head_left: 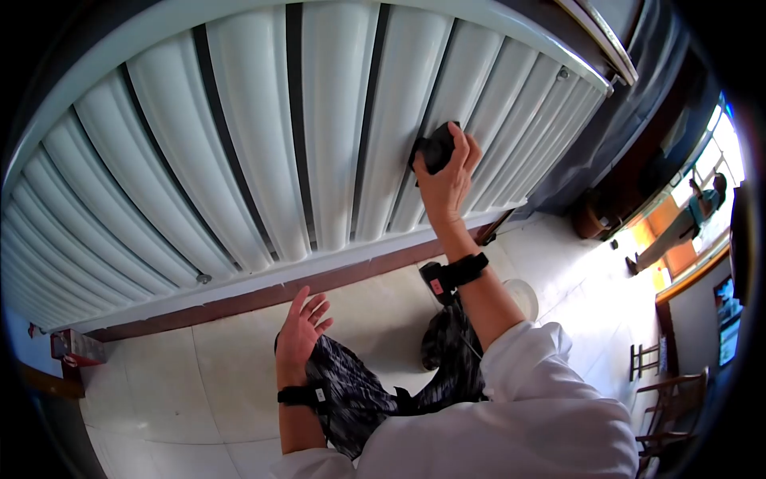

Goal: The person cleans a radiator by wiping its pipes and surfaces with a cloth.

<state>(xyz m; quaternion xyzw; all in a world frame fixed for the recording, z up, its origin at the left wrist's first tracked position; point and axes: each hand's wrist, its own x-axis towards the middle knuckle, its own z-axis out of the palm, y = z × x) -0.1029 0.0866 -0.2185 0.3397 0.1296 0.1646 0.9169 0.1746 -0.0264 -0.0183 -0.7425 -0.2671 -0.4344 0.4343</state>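
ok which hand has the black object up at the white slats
The right hand: its fingers and thumb are around the black object against the white slats, whereas the left hand is lower and empty, fingers apart.

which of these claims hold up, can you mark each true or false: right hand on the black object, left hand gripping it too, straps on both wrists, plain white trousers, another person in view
1. The right hand holds a black object at the white radiator. True.
2. The left hand also grips the black object. False: it is empty, fingers apart, below the radiator.
3. Both wrists wear black straps. True.
4. The trousers are plain white. False: they are patterned in black and grey.
5. Another person is in view, at the far right. True.
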